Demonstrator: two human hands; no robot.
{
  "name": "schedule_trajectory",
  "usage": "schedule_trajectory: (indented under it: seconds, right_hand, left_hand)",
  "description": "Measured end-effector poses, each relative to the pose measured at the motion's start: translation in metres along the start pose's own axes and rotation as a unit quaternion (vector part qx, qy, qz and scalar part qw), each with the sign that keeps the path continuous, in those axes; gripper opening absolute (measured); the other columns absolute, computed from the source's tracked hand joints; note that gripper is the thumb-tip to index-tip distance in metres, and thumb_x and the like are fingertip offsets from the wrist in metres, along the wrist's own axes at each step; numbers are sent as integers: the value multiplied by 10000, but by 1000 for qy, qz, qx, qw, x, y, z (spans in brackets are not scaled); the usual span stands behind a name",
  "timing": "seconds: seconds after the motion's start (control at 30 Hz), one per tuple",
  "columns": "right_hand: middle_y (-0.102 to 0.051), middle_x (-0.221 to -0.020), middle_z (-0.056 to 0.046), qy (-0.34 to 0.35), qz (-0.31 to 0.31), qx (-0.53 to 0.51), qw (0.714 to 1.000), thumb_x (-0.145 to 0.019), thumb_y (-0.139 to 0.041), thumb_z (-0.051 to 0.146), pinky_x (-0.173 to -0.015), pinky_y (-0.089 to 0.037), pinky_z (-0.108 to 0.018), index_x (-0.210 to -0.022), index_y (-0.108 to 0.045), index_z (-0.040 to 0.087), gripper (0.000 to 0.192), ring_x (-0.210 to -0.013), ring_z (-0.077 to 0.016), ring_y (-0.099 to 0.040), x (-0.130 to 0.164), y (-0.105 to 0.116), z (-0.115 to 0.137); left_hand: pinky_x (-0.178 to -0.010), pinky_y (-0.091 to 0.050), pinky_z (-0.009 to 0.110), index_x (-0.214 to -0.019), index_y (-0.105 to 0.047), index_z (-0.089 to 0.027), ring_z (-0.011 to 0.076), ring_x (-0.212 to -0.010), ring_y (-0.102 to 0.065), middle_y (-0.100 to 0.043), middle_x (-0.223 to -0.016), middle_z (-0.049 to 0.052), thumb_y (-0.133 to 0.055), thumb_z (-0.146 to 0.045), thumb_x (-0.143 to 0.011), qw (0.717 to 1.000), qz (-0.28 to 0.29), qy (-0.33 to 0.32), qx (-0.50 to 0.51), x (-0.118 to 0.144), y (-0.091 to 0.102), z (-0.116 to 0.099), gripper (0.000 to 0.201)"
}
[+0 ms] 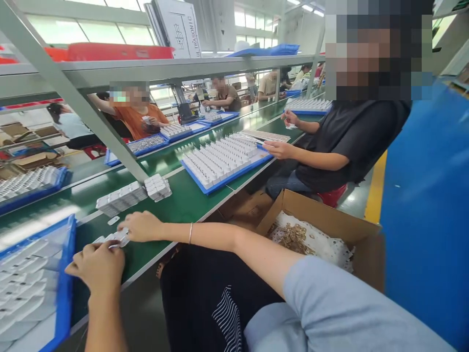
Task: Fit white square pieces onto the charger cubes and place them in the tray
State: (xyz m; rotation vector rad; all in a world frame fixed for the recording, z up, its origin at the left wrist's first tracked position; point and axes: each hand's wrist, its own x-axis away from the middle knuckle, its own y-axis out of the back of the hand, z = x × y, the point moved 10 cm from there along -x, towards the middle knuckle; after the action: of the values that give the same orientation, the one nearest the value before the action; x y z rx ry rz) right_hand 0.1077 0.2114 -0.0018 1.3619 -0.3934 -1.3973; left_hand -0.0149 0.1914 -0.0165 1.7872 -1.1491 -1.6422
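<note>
My left hand (98,266) is closed at the near edge of the green bench, its fingers around small white plastic pieces (114,237). My right hand (142,226) reaches in from the right and pinches the other end of the same pieces. The fingertips partly hide them, so their exact kind does not show. Just beyond lies one loose flat white piece (113,220). Behind it stand stacked rows of white plastic pieces (121,198) and a shorter stack (158,187). Left of my left hand is a blue-rimmed tray (66,274) filled with upright white parts.
A co-worker in a dark shirt (366,142) sits at right, hands over another blue tray (208,190) of white parts. An open cardboard box (366,254) with small tan pieces stands beside me. A slanted metal post (98,122) and shelf (220,66) cross above the bench.
</note>
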Motion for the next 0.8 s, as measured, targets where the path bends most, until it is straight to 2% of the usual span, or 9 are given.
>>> schedule_trajectory:
  seconds: [0.07, 0.13, 0.2, 0.23, 0.3, 0.4, 0.57, 0.7, 0.8]
  right_hand:
    - [-652, -1363, -33, -57, -38, 8, 998, -973, -538, 234, -1027, -471, -386, -1228, -652, 217, 280, -1293, -251, -555, -12, 20, -25]
    - [-462, -1577, -110, -118, -76, 19, 990, -1010, -464, 213, -1146, -359, -513, -1375, -549, 170, 378, -1475, -301, -361, -25, 43, -55]
    - [-300, -1674, -150, -164, -76, 26, 983, -1013, -494, 257, -1182, -283, -599, -1440, -486, 156, 439, -1557, -332, -190, -36, 56, -85]
    - [-291, -1675, -170, -183, -58, 26, 981, -997, -549, 314, -1179, -280, -626, -1430, -499, 145, 467, -1561, -355, -179, -40, 56, -99]
    - [-434, -1583, -220, -220, -2, 20, 975, -938, -656, 436, -1131, -360, -640, -1343, -580, 112, 525, -1489, -401, -345, -42, 49, -122]
    - [-653, -1327, -177, -261, 62, 9, 963, -934, -667, 500, -1020, -510, -548, -1236, -652, 110, 494, -1228, -326, -625, -38, 34, -139]
    - [-553, -1436, -130, -265, 56, 12, 963, -980, -641, 403, -1030, -517, -531, -1361, -577, 175, 449, -1258, -297, -586, -37, 32, -127]
    - [-627, -1313, -112, -260, 94, -22, 961, -983, -649, 354, -948, -571, -473, -1296, -611, 160, 370, -1134, -251, -650, -38, 25, -112]
    - [-642, -1282, -109, -283, 104, -41, 953, -983, -651, 344, -924, -582, -460, -1282, -616, 155, 355, -1101, -240, -662, -37, 29, -110]
  left_hand:
    - [-961, -364, 558, -953, -676, -325, 379, -1224, -534, -642, -1093, 100, -303, -382, -852, 1000, -6, -9, -4, 0, -2, -2, 391]
    - [-958, -366, 545, -964, -689, -309, 373, -1224, -542, -653, -1132, 111, -300, -382, -840, 1000, -8, -14, -14, -1, -6, -2, 415]
    - [-943, -370, 544, -915, -704, -268, 391, -1202, -555, -672, -1122, 140, -288, -394, -830, 1000, 2, -17, -25, -3, -12, -2, 442]
    - [-937, -372, 545, -903, -710, -249, 400, -1192, -560, -680, -1121, 156, -278, -399, -831, 999, 6, -18, -28, -4, -14, -1, 463]
    - [-940, -372, 546, -961, -724, -213, 408, -1198, -558, -679, -1167, 183, -250, -401, -849, 1000, 2, -17, -26, -5, -15, 0, 522]
    - [-928, -369, 554, -948, -737, -178, 430, -1194, -559, -680, -1175, 213, -204, -396, -883, 1000, -1, -18, -17, -5, -14, -1, 580]
    - [-939, -343, 555, -984, -742, -158, 425, -1207, -546, -679, -1141, 210, -252, -341, -906, 998, -26, -47, 17, -3, -8, -9, 530]
    - [-906, -334, 527, -836, -755, -173, 395, -1130, -553, -688, -1014, 171, -369, -247, -869, 997, -1, -71, 34, 0, -16, -12, 394]
    - [-917, -326, 502, -830, -759, -172, 356, -1115, -544, -684, -1010, 143, -422, -208, -866, 997, 11, -71, 41, 1, -21, -11, 341]
